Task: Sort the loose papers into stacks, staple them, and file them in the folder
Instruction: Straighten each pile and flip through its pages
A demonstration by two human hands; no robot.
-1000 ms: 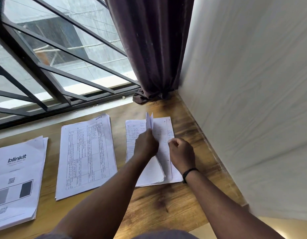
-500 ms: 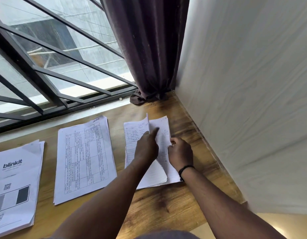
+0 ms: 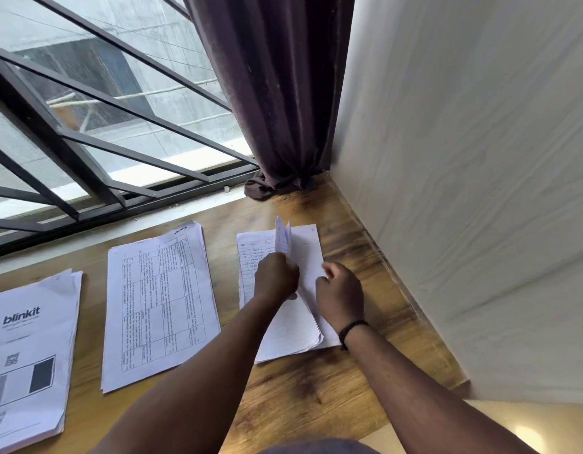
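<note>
Three paper stacks lie on the wooden table (image 3: 303, 391). The right stack of handwritten pages (image 3: 283, 335) is spread open under both hands. My left hand (image 3: 275, 276) pinches a few raised pages (image 3: 282, 239) that stand upright at the stack's middle. My right hand (image 3: 341, 294), with a black wristband, grips the right-hand sheet (image 3: 308, 253) at its edge. A stack of printed table forms (image 3: 159, 306) lies in the middle. A stack topped by a "blinkit" sheet (image 3: 31, 352) lies at the far left. No stapler or folder is in view.
A white wall (image 3: 473, 191) runs close along the table's right edge. A dark purple curtain (image 3: 277, 93) hangs into the far corner. A barred window (image 3: 96, 126) lines the back edge.
My left hand has closed on the raised pages, which stand upright again after being pressed lower half a second ago. My right hand stays on the right sheet. The camera shifted slightly.
</note>
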